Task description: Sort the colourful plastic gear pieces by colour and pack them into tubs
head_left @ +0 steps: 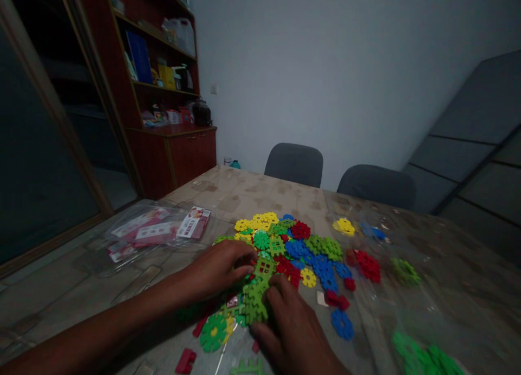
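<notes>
A heap of flat plastic interlocking pieces lies on the table, with yellow discs point(262, 221), blue pieces point(323, 271) and red pieces point(301, 229) among them. My left hand point(223, 264) reaches into the heap from the left, its fingers curled down by green and red pieces; what its fingertips hold is hidden. My right hand point(295, 321) is closed at the edge of a stack of light green square pieces point(254, 302), thumb at the near side and fingers on top. A green disc point(213, 332) lies just in front of the stack.
Clear plastic bags with printed cards point(194, 222) lie at the left. At the right, separate groups include yellow discs point(344, 226), red pieces point(367, 265) and bright green pieces point(425, 356). Two grey chairs point(293, 163) stand beyond the patterned table point(240, 186).
</notes>
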The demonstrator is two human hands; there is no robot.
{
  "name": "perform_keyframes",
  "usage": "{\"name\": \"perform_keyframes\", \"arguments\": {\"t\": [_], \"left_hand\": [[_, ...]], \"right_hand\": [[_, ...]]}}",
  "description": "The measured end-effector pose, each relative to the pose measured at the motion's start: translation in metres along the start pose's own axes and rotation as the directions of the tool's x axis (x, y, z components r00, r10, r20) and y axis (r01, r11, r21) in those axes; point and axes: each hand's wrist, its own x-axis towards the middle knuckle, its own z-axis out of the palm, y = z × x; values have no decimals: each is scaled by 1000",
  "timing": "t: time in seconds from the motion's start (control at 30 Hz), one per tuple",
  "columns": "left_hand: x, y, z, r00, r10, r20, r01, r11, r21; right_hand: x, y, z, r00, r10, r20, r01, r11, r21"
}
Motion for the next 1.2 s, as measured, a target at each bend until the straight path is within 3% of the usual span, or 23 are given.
{"name": "perform_keyframes", "arguments": {"t": [0.2, 0.43, 0.6, 0.77, 0.93, 1.2], "left_hand": [[1, -5, 1, 999, -34, 30, 34, 999, 14], [5, -15, 3, 1000, -27, 11, 27, 999, 36], [6, -16, 0, 1000, -20, 15, 20, 1000, 13], [6, -19, 0, 1000, -3, -9, 3, 1000, 4], [5, -14, -2, 1000, -6, 0, 6, 1000, 9], [5, -15, 5, 998, 0, 59, -1, 1000, 17]], "right_hand": [[5, -2, -16, 999, 10, 33, -10, 1000, 14], [6, 6, -21, 974, -27, 226, 14, 998, 58], [8, 0, -27, 986, -59, 159, 38, 990, 133], [10, -10, -21, 998, 3, 60, -6, 999, 40], [12, -12, -10, 996, 16, 93, -13, 999, -33], [12, -2, -4, 994, -33, 105, 34, 999, -3]]}}
